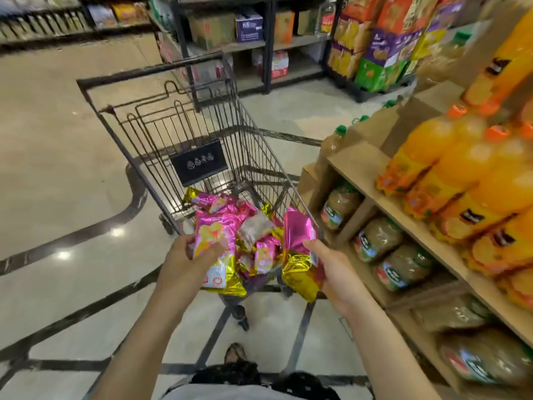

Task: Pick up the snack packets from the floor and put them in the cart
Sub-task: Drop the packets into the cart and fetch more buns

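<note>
Shop aisle, cart (202, 131) of snack packets (227, 212), left hand (184, 264) gripping left packet (216, 255), right hand (334, 269) gripping right packet (300, 255), print blurred

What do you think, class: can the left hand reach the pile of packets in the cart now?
Probably yes: the left hand is right beside the pile, the cart open on top, though it grips a packet.

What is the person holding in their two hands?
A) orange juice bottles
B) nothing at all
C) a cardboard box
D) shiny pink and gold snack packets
D: the left hand grips the left packet and the right hand grips the right packet, both shiny pink and gold, at the near end of the cart.
</note>
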The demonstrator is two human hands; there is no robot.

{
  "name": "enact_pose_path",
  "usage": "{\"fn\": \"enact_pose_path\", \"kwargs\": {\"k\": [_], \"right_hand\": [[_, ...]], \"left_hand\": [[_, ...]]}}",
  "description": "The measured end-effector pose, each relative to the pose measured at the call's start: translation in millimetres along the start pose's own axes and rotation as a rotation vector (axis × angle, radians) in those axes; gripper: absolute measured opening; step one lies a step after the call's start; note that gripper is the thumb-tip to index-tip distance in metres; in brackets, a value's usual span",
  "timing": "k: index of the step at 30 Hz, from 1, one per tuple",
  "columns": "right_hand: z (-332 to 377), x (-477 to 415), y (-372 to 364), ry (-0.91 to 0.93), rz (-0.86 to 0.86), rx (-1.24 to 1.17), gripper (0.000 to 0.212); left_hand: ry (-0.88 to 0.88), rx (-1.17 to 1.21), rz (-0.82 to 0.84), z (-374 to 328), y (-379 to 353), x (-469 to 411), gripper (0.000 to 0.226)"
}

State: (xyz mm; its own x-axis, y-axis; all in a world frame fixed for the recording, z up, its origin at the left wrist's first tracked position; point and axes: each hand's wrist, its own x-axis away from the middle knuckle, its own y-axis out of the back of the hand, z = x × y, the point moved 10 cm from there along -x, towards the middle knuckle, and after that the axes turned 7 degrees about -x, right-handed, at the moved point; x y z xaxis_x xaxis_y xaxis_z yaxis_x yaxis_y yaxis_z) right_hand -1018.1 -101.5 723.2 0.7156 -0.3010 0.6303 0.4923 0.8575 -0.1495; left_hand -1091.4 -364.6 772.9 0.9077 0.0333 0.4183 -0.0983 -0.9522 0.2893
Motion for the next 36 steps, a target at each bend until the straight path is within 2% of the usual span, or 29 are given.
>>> {"fn": "enact_pose_path", "kwargs": {"k": [4, 10, 12, 14, 19, 21, 23, 25, 31, 33, 36], "right_hand": [[13, -33, -24, -0.052, 0.006, 0.061, 0.072], [42, -99, -34, -0.110, 0.016, 0.196, 0.083], [58, -120, -41, -0.095, 0.023, 0.255, 0.074], [82, -132, -54, -0.064, 0.040, 0.309, 0.054], [112, -185, -70, -0.003, 0.095, 0.593, 0.039], [116, -204, -77, 0.008, 0.123, 0.635, 0.026], [120, -218, -81, 0.019, 0.114, 0.649, 0.025], [119, -233, -84, 0.016, 0.109, 0.645, 0.032], [120, -258, -99, 0.018, 0.093, 0.633, 0.077], [116, -262, -98, 0.032, 0.087, 0.673, 0.081], [104, -256, -92, 0.062, 0.082, 0.775, 0.072]], "left_hand": [[0.061, 0.029, -0.010, -1, 8, -42, 0.026], [0.126, -0.013, -0.022, -9, -7, -97, 0.027], [0.127, -0.038, -0.052, -15, -12, -116, 0.033], [0.135, -0.061, -0.081, -20, -17, -135, 0.039], [0.145, -0.194, -0.137, -31, -31, -172, 0.056], [0.134, -0.224, -0.173, -33, -34, -185, 0.062], [0.151, -0.222, -0.190, -33, -36, -196, 0.063], [0.161, -0.216, -0.189, -35, -37, -205, 0.061], [0.124, -0.246, -0.179, -38, -36, -231, 0.067], [0.083, -0.326, -0.186, -39, -36, -234, 0.083], [0.051, -0.475, -0.164, -34, -41, -223, 0.086]]}}
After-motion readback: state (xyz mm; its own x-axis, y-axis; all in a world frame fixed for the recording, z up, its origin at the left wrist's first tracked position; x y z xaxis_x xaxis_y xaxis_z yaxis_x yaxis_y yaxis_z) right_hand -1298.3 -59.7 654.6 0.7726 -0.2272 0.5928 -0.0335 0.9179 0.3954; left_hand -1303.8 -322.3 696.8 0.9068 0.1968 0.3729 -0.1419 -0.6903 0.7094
